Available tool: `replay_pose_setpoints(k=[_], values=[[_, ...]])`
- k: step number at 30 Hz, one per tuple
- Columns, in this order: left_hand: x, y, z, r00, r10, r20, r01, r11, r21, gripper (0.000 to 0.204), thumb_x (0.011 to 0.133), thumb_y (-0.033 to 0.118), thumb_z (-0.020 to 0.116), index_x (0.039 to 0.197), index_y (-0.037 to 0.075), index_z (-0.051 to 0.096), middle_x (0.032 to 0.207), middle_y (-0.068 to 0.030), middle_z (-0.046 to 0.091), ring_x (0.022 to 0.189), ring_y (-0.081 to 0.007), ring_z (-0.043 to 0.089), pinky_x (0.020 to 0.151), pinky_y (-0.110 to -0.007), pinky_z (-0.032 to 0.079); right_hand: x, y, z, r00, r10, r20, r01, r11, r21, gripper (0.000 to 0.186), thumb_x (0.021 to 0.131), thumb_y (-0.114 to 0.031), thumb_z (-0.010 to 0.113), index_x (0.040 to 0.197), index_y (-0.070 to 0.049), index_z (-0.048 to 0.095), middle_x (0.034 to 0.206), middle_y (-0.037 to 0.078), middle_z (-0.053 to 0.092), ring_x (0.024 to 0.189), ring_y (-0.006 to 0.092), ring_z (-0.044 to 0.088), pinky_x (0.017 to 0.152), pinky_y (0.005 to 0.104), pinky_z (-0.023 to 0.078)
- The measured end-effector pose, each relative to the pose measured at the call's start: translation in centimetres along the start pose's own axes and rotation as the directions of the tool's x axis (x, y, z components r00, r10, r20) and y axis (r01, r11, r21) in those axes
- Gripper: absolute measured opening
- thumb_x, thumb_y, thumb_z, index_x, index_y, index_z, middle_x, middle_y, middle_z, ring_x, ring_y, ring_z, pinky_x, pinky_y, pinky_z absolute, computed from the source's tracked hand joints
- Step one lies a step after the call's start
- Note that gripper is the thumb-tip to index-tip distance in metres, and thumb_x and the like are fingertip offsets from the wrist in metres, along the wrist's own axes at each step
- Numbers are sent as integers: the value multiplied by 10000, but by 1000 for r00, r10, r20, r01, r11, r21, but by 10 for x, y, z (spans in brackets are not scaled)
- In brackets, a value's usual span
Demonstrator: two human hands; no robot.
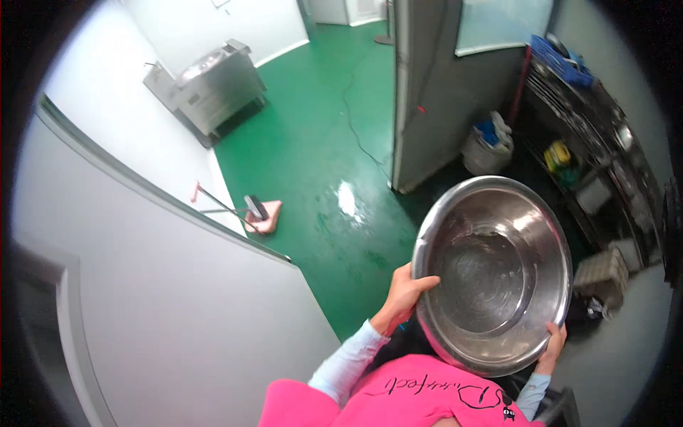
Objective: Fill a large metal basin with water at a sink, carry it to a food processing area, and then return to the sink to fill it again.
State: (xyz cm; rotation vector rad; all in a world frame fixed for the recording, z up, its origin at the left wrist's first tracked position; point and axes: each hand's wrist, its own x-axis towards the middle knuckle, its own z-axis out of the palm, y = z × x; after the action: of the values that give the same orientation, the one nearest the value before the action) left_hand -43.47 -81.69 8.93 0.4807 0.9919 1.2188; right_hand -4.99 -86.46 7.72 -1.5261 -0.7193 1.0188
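A large round stainless steel basin (478, 281) is held up in front of my body, its hollow turned toward me. Its inside looks wet and carries no solid contents that I can see. My left hand (407, 295) grips the rim on the left, thumb over the edge and the other fingers hidden behind. On the lower right of the rim, my right hand (552, 346) holds on in the same way, with its fingers partly hidden.
A white door (178, 299) stands at my left, and a grey door or partition (445, 107) ahead. Beyond on the wet green floor (313, 142) are a pink dustpan (264, 218) and a steel cabinet (217, 92). A cable (353, 128) crosses the floor. Cluttered shelves (590, 121) and a bin (488, 149) are right.
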Motion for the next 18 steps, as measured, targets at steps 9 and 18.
replay_pose_setpoints(k=[9,18], values=[[82,113,-165,796,203,-571,-272,962,-37,293,633,-73,562,918,-56,497,801,-103,560,662,-174,549,600,-285,453,135,-29,376,835,-38,550,38,999,11,341,617,-3,472,950,58,517,846,81,561,690,133,535,629,240,430],[174,250,-262,578,243,-779,-402,915,-13,374,638,-58,524,1005,-75,451,878,-148,534,749,-226,549,656,-316,456,211,-48,664,711,130,691,-11,985,-174,300,588,-2,527,878,74,527,765,93,561,659,147,532,602,263,431]])
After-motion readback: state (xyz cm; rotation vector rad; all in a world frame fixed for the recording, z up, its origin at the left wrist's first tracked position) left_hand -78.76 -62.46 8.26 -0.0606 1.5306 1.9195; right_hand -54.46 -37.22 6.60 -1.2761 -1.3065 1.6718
